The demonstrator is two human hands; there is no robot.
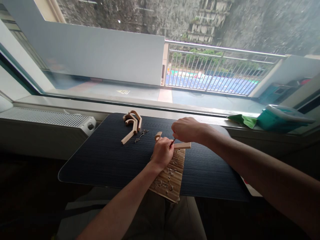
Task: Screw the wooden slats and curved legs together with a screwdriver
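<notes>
My left hand (pixel 163 151) is closed over a pale wooden piece (pixel 183 145), pressing it against a sheet of corrugated cardboard (pixel 170 180). One straight end of the wood sticks out to the right, and a curved end shows beyond my fingers. Above and to the right, my right hand (pixel 183 128) makes a fist around a thin dark-shafted tool (pixel 172 142). Its shaft slants down to the wood beside my left hand; the fist hides its handle. Small pale crumbs are scattered over the cardboard.
Several curved wooden pieces (pixel 135 123) lie at the back left of the black table (pixel 100 160), with a small pile of screws (pixel 141 135) beside them. A radiator (pixel 50 118) stands left. On the windowsill are a teal container (pixel 280 118) and a green cloth (pixel 242 120).
</notes>
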